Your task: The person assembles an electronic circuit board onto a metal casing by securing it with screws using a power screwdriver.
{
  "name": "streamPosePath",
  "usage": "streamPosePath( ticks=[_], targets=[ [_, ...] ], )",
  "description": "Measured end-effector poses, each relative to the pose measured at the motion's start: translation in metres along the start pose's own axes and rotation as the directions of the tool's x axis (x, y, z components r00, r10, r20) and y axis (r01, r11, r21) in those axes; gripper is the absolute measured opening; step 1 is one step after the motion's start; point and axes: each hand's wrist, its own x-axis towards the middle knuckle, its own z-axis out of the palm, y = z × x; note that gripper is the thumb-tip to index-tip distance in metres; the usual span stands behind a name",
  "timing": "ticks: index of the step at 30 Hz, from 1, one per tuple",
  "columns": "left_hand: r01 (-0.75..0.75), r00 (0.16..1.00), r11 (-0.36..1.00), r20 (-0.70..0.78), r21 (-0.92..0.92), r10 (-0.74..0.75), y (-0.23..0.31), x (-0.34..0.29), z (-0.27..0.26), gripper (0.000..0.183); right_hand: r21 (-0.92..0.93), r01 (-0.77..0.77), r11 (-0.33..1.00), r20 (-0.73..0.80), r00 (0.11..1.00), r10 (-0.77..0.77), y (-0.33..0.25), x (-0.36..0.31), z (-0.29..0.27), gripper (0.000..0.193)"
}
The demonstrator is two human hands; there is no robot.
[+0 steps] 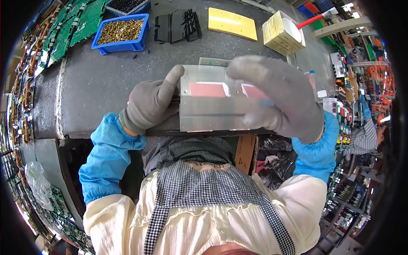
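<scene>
while right fingers (259, 70) blur, grip unclear, left fingers (171, 78), partly hidden, pinch silvery panel (210, 112)

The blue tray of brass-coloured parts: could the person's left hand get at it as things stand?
Probably yes: nothing tall appears to stand between the left hand and the blue tray, though that hand seems to hold the metal panel and might have to let go first.

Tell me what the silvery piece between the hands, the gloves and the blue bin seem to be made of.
Silvery piece: probably bare metal, satin finish, judging by its soft grey sheen and straight edges.
Gloves: apparently fabric, matte, given their soft creases; any coating is unclear.
Blue bin: likely moulded plastic, smooth, with even colour and a thick rim.
</scene>
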Motion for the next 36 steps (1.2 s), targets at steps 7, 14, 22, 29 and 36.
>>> streamPosePath(
  ticks=[7, 14, 22, 29, 36],
  targets=[
    [0.250, 0.943, 0.959, 0.258, -0.133, -0.210, -0.019, 0.019, -0.003, 0.112, 0.170, -0.230, 0.958, -0.244, 0.932, 0.267, 0.010, -0.012, 0.000, 0.061],
    [0.461, 0.815, 0.871, 0.470, -0.170, -0.340, -0.025, 0.034, -0.004, 0.125, 0.339, -0.336, 0.879, -0.201, 0.887, 0.416, 0.062, 0.001, 0.022, 0.058],
    [0.548, 0.802, 0.763, 0.474, -0.341, -0.364, -0.043, 0.042, -0.047, 0.126, 0.494, -0.367, 0.788, -0.080, 0.883, 0.462, 0.091, 0.030, 0.052, 0.057],
    [0.456, 0.889, 0.704, 0.311, -0.545, -0.336, -0.039, 0.085, -0.031, 0.082, 0.296, -0.357, 0.886, -0.042, 0.922, 0.386, 0.084, 0.037, 0.059, 0.064],
    [0.605, 0.790, 0.599, 0.489, -0.524, -0.370, -0.037, 0.095, -0.024, 0.076, 0.291, -0.353, 0.889, -0.094, 0.914, 0.394, 0.090, 0.029, 0.068, 0.064]
  ],
)
